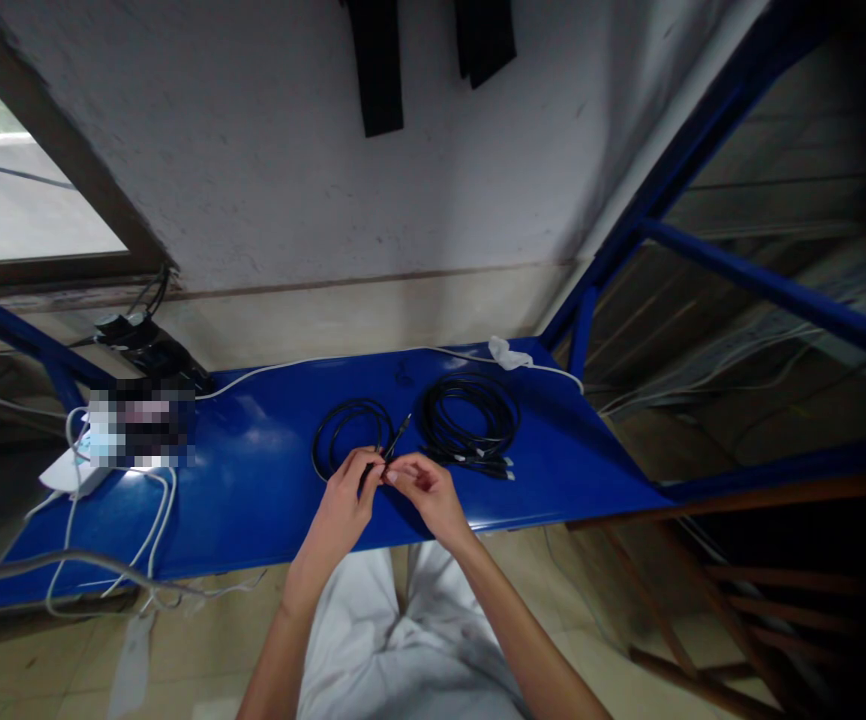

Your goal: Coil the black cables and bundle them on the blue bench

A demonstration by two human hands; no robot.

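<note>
A black cable [359, 403] lies in a loose coil on the blue tabletop, with its thin plug end [406, 424] sticking up past my fingers. My left hand [347, 497] is closed around the near side of this coil. My right hand [433, 495] is pinched right beside the left fingertips, at the same spot on the cable. What sits between the right fingertips is too small to make out. Just right of my hands rests a thicker coil of black cables [470, 415], with several metal-tipped connectors [499, 467] at its near side.
The blue table [253, 520] runs along the wall, its near edge close to my lap. A white cord [283, 362] follows the back edge to a crumpled white wrap [509, 353]. White cables [167, 510] hang over the left front. Blue frame bars [763, 275] rise at right.
</note>
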